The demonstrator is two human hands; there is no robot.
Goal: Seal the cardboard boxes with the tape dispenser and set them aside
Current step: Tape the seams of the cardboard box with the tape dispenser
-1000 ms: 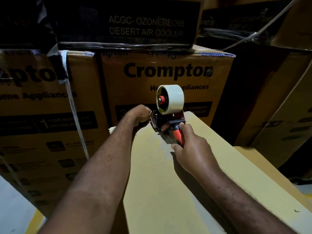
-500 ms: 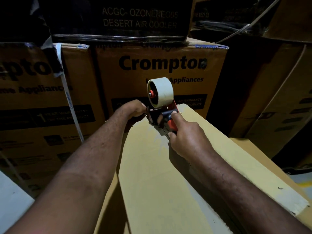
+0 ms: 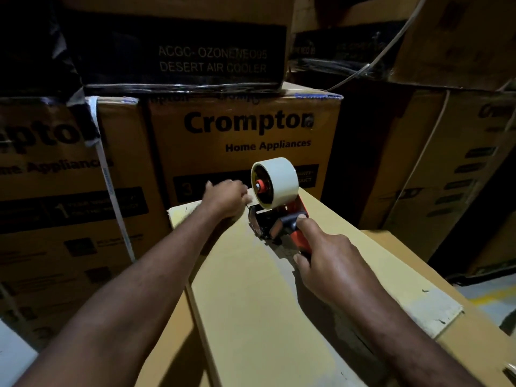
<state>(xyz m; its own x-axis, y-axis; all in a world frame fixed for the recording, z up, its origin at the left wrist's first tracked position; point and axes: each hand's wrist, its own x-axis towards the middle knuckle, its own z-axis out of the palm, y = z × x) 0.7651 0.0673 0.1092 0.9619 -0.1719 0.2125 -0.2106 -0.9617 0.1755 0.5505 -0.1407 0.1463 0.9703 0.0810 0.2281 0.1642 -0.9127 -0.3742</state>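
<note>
Head view: tape dispenser [image 3: 275, 219] sits on the far end of our cardboard box [image 3: 251, 303], right hand [image 3: 332, 263] wrapped round its red handle. Left hand [image 3: 226, 199] rests at the far edge, fingers hidden, so we cannot tell its grip. We judge the dispenser light and rigid; hold it by the handle.

Crompton carton [image 3: 195, 155] (Home Appliances); Desert Air Cooler carton [image 3: 178, 40]

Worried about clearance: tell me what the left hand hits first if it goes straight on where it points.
Likely the front of the Crompton carton, straight ahead of the left hand; the gap between is hard to judge.
</note>
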